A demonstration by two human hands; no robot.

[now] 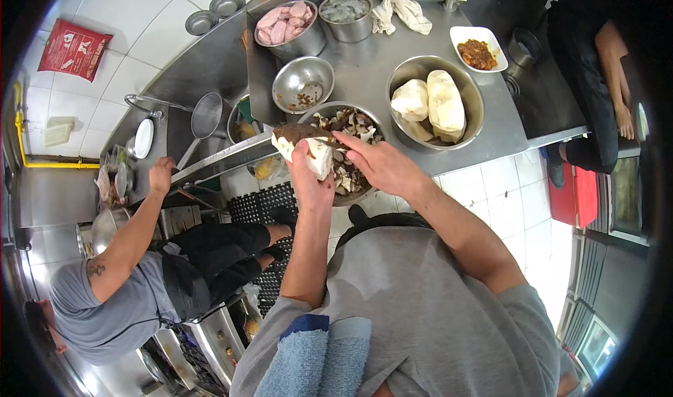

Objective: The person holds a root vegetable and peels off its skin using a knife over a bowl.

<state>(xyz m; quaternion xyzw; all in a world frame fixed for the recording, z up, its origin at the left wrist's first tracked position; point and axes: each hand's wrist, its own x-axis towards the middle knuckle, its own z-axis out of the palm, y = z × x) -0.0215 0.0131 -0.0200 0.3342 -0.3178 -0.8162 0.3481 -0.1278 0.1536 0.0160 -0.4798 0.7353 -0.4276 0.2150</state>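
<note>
My left hand point(312, 183) holds a large root point(321, 160), partly brown-skinned and partly peeled white, from below. The fingers of my right hand point(382, 164) are closed round a tool at the root's upper right side; a dark strip of it shows, the rest is hidden. Both hands are above a metal bowl point(373, 122) of brown and white peelings point(348, 178). To the right, a larger metal bowl point(477, 109) holds peeled pale roots point(446, 104).
Behind are an emptied-looking bowl point(303, 81), a pot of pink meat point(285, 22), a pot of grey pieces point(345, 8), a cloth point(401, 12) and a white dish of red-brown food point(477, 53). A co-worker point(126, 285) stands left; another person's arm point(617, 81) is at right.
</note>
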